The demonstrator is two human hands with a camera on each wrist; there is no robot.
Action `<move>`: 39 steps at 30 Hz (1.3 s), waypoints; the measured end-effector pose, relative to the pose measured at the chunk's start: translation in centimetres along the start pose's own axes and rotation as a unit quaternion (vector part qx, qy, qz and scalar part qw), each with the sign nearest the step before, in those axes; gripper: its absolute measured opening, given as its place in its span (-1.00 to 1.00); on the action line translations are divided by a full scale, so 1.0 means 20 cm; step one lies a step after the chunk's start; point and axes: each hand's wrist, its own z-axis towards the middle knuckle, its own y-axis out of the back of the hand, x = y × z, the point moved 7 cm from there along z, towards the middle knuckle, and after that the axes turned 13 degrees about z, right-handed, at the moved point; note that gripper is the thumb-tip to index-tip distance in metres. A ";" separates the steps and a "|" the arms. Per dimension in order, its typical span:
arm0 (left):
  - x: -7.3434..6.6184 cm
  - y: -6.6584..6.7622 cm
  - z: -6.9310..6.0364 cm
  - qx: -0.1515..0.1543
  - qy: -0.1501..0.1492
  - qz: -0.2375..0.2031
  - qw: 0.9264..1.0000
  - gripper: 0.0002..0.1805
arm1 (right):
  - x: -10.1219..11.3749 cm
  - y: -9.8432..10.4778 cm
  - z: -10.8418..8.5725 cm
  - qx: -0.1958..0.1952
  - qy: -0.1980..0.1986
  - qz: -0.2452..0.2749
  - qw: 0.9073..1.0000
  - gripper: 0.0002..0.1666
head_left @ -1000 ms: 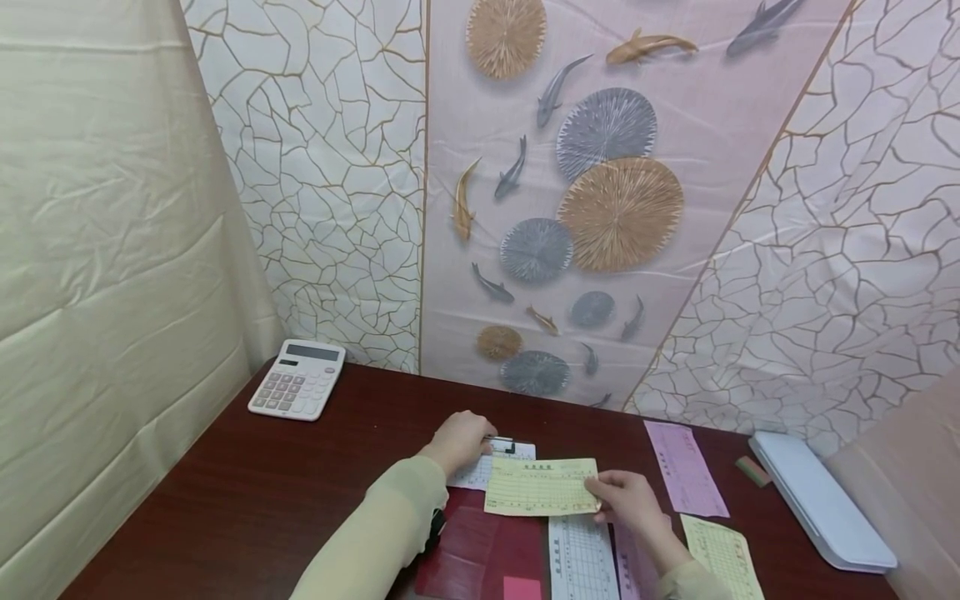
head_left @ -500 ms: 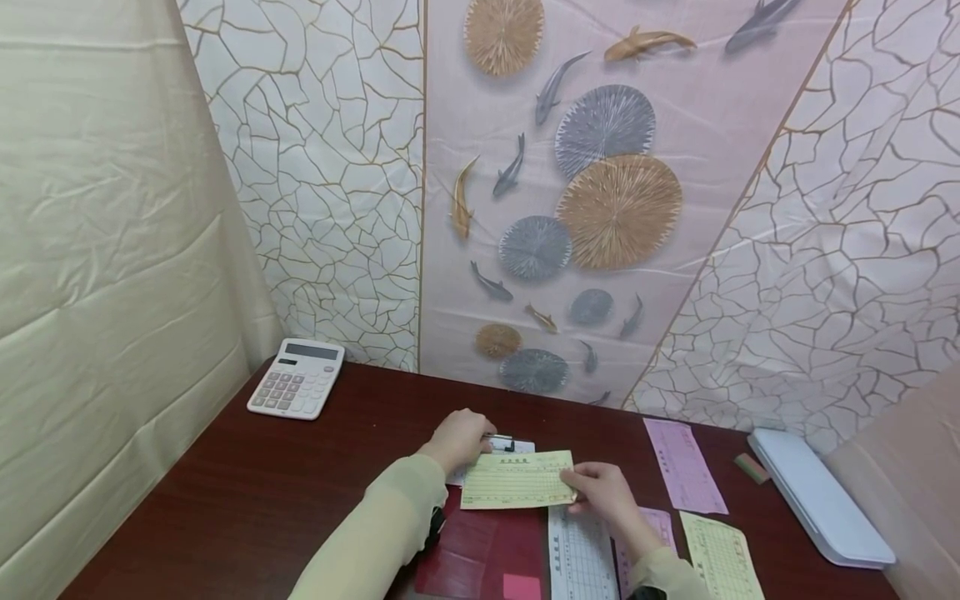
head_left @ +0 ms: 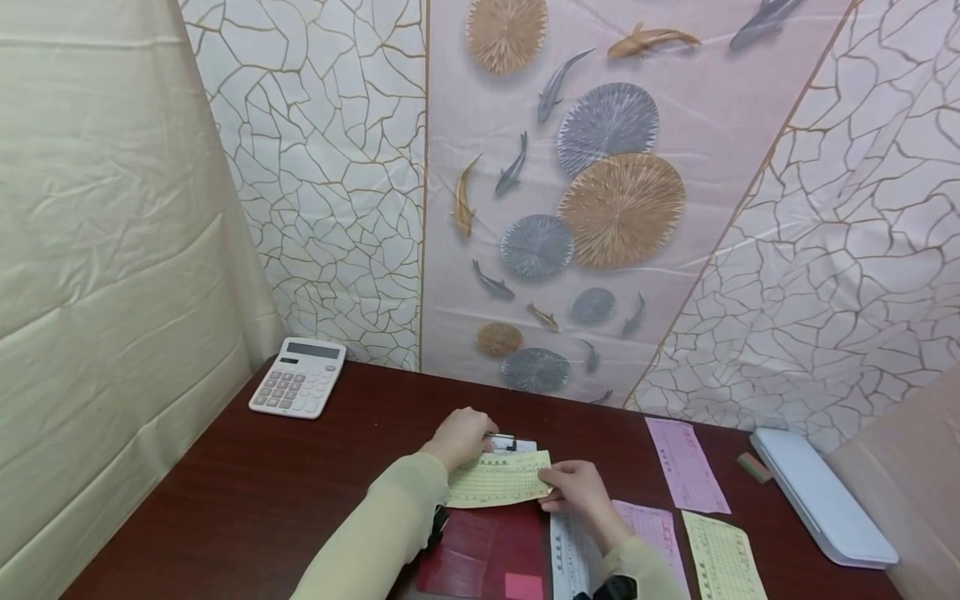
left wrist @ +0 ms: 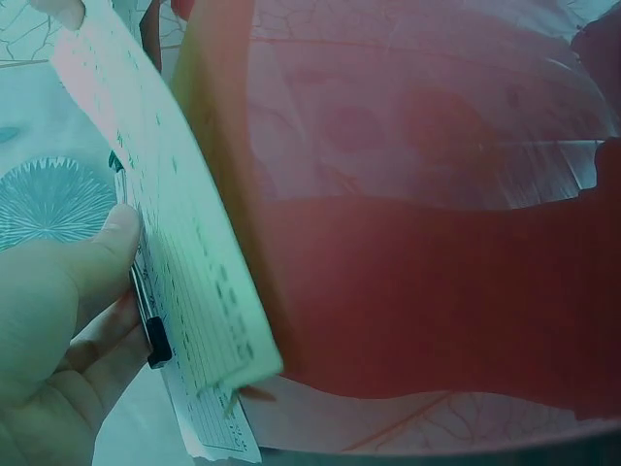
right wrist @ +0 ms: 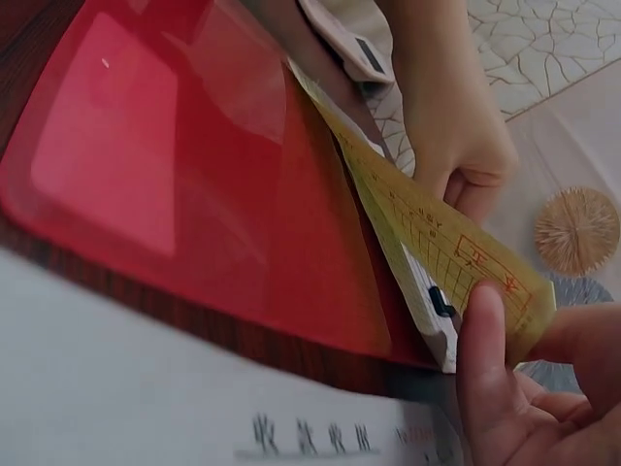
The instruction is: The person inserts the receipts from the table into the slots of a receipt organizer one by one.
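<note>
The left hand (head_left: 461, 437) pinches the clip (left wrist: 158, 342) between thumb and fingers, probably to lift its bar off the paper; the right hand (head_left: 581, 493) holds the yellow slip (head_left: 498, 481) by its right end, thumb on one face and fingers behind, likely so that the rest of the sheet lies free. The slip spans the gap between the hands, just below the clip, over a white sheet (left wrist: 218, 437) and the far edge of the red folder (head_left: 480, 546); nearer the body than the right hand, a white slip (head_left: 570, 558) lies beside the folder, partly covered by that arm. The left wrist hides the slip's left end from the head; whether its top edge is under the clip, I cannot tell; the print is mostly too small to read.
</note>
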 end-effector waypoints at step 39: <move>0.00 -0.01 0.01 0.013 0.023 -0.004 1.000 -0.73 | -0.03 -0.07 0.03 0.004 -0.002 -0.018 1.000 -0.79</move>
